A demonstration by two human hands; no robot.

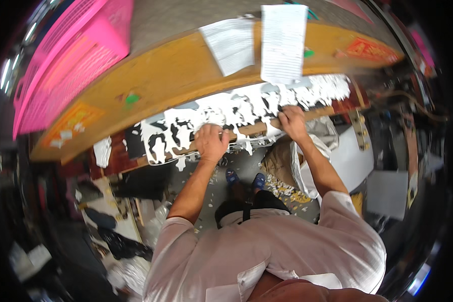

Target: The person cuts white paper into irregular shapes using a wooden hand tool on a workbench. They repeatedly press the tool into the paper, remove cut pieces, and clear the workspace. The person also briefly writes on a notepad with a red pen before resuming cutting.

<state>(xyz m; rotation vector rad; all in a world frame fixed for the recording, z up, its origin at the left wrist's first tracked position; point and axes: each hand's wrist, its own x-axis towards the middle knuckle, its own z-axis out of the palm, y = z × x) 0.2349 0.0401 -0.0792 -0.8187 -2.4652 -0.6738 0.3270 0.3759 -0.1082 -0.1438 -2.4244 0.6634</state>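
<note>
A long white sheet (246, 103), cut through with many irregular holes, lies across a black surface in front of me. Strips of it hang over the wooden front edge (253, 129). My left hand (211, 143) is at the sheet's near edge left of centre, fingers bent over it and thumb to the right. Farther right, my right hand (293, 122) has its fingers curled at the same near edge. Both hands appear closed on the sheet; my fingertips are partly hidden.
Behind the sheet, a yellow-brown beam (176, 70) carries two hanging papers (283, 45). A pink plastic basket (70, 60) stands at the far left. Below right is a large open sack (307, 156). White and yellow scraps (287, 190) litter the floor by my feet.
</note>
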